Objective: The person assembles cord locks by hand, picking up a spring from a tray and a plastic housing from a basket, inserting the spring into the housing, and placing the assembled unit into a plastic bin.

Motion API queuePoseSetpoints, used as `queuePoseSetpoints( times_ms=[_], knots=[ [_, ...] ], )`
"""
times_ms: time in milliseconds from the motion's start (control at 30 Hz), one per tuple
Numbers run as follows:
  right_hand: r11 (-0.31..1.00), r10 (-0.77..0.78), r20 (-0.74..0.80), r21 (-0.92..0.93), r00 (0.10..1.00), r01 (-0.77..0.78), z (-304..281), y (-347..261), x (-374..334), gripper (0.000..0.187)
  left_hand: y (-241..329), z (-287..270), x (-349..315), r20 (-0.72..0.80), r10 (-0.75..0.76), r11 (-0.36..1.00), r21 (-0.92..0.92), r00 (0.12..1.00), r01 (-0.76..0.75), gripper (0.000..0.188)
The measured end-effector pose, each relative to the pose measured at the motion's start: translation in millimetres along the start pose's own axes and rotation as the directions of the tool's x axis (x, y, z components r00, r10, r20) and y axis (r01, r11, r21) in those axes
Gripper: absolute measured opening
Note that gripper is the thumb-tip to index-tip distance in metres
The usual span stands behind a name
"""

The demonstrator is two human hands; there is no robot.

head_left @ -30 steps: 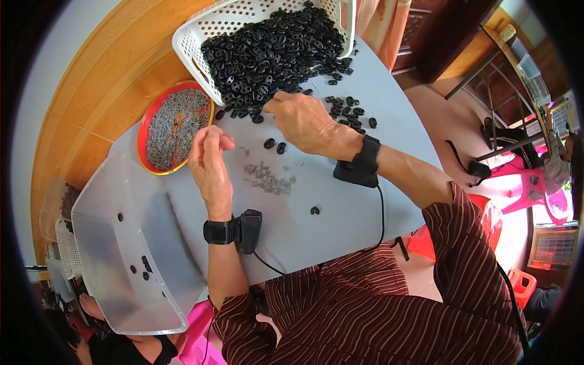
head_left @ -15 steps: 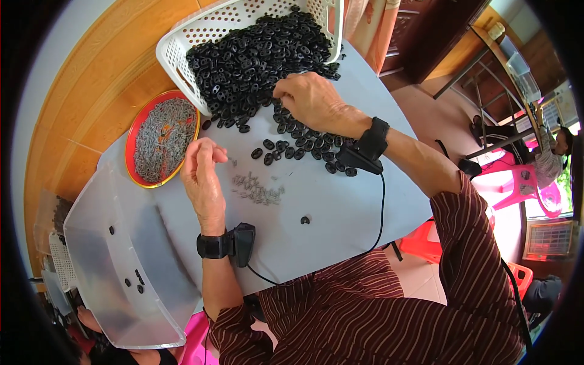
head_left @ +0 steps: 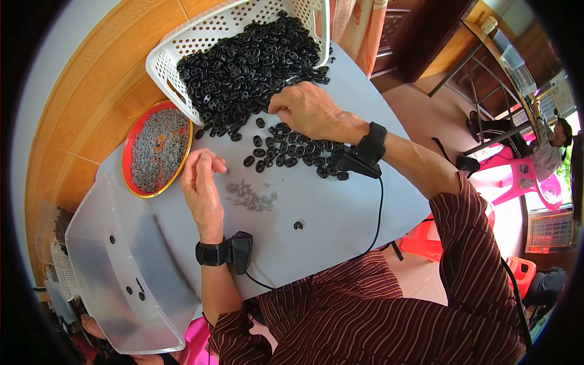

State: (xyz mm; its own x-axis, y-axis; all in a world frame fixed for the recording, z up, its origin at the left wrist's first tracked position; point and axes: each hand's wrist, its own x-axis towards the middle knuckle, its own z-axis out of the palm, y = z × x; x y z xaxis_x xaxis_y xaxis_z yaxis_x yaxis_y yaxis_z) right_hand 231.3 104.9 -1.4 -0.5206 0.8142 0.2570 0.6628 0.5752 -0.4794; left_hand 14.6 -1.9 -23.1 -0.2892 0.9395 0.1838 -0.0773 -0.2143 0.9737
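Observation:
My right hand (head_left: 309, 111) is at the near edge of a heap of small black oval plastic pieces (head_left: 243, 73), fingers bent down and drawn together. What its fingertips hold, if anything, is hidden. Beneath that hand, several loose black ovals (head_left: 291, 150) are spread over the table. My left hand (head_left: 204, 190) is raised beside the red bowl, fingers curled in toward the thumb. A tiny greyish speck shows by its fingertips, too small to name. Closest to it lies a scatter of thin grey metal bits (head_left: 250, 198), perhaps screws.
The heap spills from a tipped white perforated basket (head_left: 163, 70). A red bowl (head_left: 126, 163) holds many grey metal bits. A translucent plastic bin (head_left: 131, 267) is at the left, with a few black pieces in it. One black piece (head_left: 298, 225) lies alone. Cables trail from both wrists.
The whole view has shifted slightly. A few more black ovals lie apart on the table just below my right fingers. My left hand has come slightly nearer, its fingers still curled.

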Motion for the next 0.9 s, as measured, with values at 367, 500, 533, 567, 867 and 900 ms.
queuePoseSetpoints(
  times_ms=[367, 500, 533, 567, 867, 900],
  knots=[
    [0.952, -0.011, 0.24, -0.294, 0.971, 0.083, 14, -22, 3, 0.016, 2, 4, -1, 0.011, 0.008, 1.0, 0.017, 1.0, -0.009, 0.021],
    [0.951, -0.056, 0.224, -0.286, 0.973, 0.12, 23, -20, 7, 0.016, 2, 6, -4, 0.02, 0.0, 0.998, 0.065, 1.0, -0.001, 0.021],
    [0.95, -0.057, 0.225, -0.288, 0.973, 0.122, 24, -19, 5, 0.016, 1, 6, -4, 0.049, -0.012, 0.997, 0.076, 0.999, 0.008, 0.02],
    [0.991, -0.12, 0.116, -0.045, 0.986, 0.126, 25, -18, 2, 0.016, 1, 6, -5, 0.077, -0.025, 0.996, 0.088, 0.997, 0.018, 0.019],
    [0.487, 0.219, 0.259, 0.806, 0.941, -0.336, 24, -70, -11, 0.017, 7, 18, -11, 0.114, -0.012, 0.994, 0.113, 0.993, -0.001, 0.023],
    [0.457, 0.223, 0.254, 0.826, 0.941, -0.331, 27, -70, -12, 0.017, 4, 17, -10, 0.106, -0.006, 0.996, 0.089, 0.994, -0.004, 0.023]
  ],
)
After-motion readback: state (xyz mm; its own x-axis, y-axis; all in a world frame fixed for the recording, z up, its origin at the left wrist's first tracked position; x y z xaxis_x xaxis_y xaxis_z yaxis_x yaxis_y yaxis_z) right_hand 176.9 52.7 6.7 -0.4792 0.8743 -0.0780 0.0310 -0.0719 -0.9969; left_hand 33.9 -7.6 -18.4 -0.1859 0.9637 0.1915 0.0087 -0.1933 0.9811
